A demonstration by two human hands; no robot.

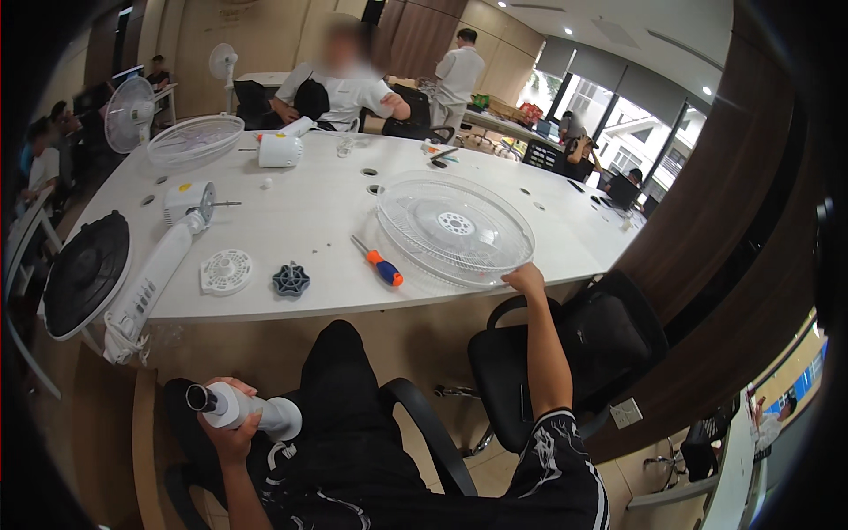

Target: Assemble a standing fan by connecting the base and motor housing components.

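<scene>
Currently, the head view shows a seated person at a long white table (291,221) strewn with fan parts.

Left hand (228,424): closed around a white cylindrical fan pole section (252,411), held low over the lap, below the table edge. The pole lies roughly level, its dark-tipped narrow end toward the person's left and its wider end toward the right.

Right hand (526,279): arm extended forward, fingers resting on the near rim of a clear round fan grille (455,230). The grille lies flat on the table near its front edge, hub at centre. Whether the fingers grip the rim or only touch it cannot be told.

Items on the table:
- An orange-handled screwdriver (380,262) lies just left of the grille, apart from it.
- A dark knob-shaped nut (291,279) sits near the front edge, beside a small white round vented cover (226,271).
- A white fan column with control panel (150,287) lies slanted at the left end, its motor head (188,201) uppermost.
- A second clear grille (194,140) rests at the far left.

A black chair (565,353) stands to the right.
</scene>
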